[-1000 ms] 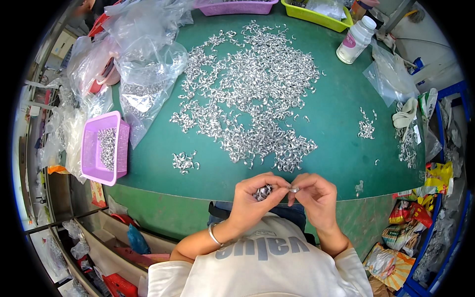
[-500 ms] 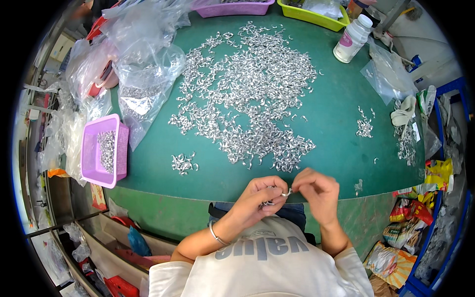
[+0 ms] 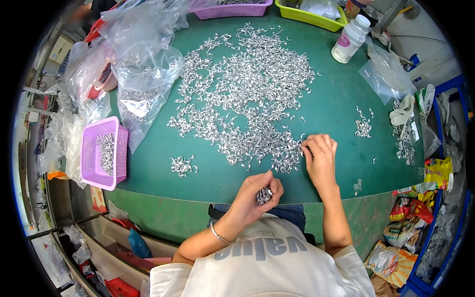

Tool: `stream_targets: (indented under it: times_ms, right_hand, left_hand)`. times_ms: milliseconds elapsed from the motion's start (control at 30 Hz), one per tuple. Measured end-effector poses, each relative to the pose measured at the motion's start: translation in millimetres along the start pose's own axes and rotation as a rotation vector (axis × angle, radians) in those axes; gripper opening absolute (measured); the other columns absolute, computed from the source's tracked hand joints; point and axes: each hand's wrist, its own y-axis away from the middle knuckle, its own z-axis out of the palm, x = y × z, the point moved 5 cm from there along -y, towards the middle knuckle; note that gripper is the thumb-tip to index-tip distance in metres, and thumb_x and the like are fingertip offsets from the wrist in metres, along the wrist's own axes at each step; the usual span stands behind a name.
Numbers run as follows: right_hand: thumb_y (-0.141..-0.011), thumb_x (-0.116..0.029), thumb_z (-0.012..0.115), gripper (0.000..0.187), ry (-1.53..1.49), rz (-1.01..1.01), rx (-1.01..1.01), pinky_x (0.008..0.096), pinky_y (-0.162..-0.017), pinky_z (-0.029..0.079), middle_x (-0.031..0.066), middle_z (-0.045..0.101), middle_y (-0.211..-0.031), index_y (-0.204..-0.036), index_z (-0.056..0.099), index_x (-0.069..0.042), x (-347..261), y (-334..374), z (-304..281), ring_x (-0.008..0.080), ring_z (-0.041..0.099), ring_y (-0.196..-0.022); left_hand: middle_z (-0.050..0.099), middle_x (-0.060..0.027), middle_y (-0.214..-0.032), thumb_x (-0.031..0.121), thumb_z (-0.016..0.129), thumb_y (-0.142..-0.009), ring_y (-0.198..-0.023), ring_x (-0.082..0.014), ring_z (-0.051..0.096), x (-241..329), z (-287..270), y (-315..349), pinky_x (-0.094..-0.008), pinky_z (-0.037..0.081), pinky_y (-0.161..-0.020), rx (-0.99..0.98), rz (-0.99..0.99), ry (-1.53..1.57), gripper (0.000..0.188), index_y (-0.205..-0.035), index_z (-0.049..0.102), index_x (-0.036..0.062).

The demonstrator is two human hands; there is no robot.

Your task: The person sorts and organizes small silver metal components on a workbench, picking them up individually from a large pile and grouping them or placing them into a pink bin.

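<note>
A large pile of small curved silver metal pieces spreads over the green table. My left hand is at the table's near edge, fingers curled around a handful of metal pieces. At the near right edge of the pile, my right hand reaches down with its fingertips drawn together among the pieces. Whatever lies between those fingertips is too small to make out. Left of the pile sits a small heap of the same pieces, apart from it.
A purple basket with metal pieces stands at the left edge, beside clear plastic bags. Purple and green trays line the far side. A white bottle stands far right. Another small heap lies on the right.
My right hand has moved away from my left, forward to the pile's edge. The piece pinched between both hands no longer shows there. My left hand has turned, showing its handful.
</note>
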Motion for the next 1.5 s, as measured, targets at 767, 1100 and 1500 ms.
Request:
stream_targets:
  times_ms: [767, 1100, 1500]
  right_hand:
    - [-0.072, -0.003, 0.062, 0.019, -0.111, -0.003, -0.009, 0.0361, -0.072, 0.039, 0.0106, 0.056, -0.086, -0.09, 0.059, -0.002, -0.8, 0.6, -1.8, 0.0279, 0.051, -0.082]
    - [-0.073, 0.003, 0.06, 0.01, -0.297, 0.107, 0.061, 0.0295, -0.063, 0.041, 0.008, 0.058, -0.079, -0.082, 0.061, 0.001, 10.5, 4.8, -0.9, 0.0195, 0.052, -0.069]
    - [-0.081, 0.004, 0.057, 0.014, -1.466, 0.619, -0.106, 0.0232, -0.067, 0.046, 0.0075, 0.061, -0.086, -0.094, 0.057, 0.002, 5.8, 24.2, 4.8, 0.0119, 0.057, -0.076]
  left_hand:
    - [0.046, -0.007, -0.067, 0.036, 0.031, -0.095, -0.044, -0.0078, 0.032, -12.3, -5.8, -2.3, -0.0175, 0.024, -0.035, 0.068, -0.175, 0.149, 0.045, -0.091, 0.054, -0.0016]
    - [0.044, -0.0042, -0.072, 0.02, 0.043, -0.092, -0.049, -0.0062, 0.034, -8.5, -5.0, -1.4, -0.0158, 0.023, -0.035, 0.078, -0.154, 0.118, 0.023, -0.095, 0.052, -0.0009]
    - [0.046, 0.0019, -0.072, 0.016, 0.052, -0.089, -0.05, -0.0027, 0.033, -11.6, -11.0, -4.4, -0.0157, 0.022, -0.039, 0.15, -0.099, -0.126, 0.019, -0.1, 0.056, 0.0004]
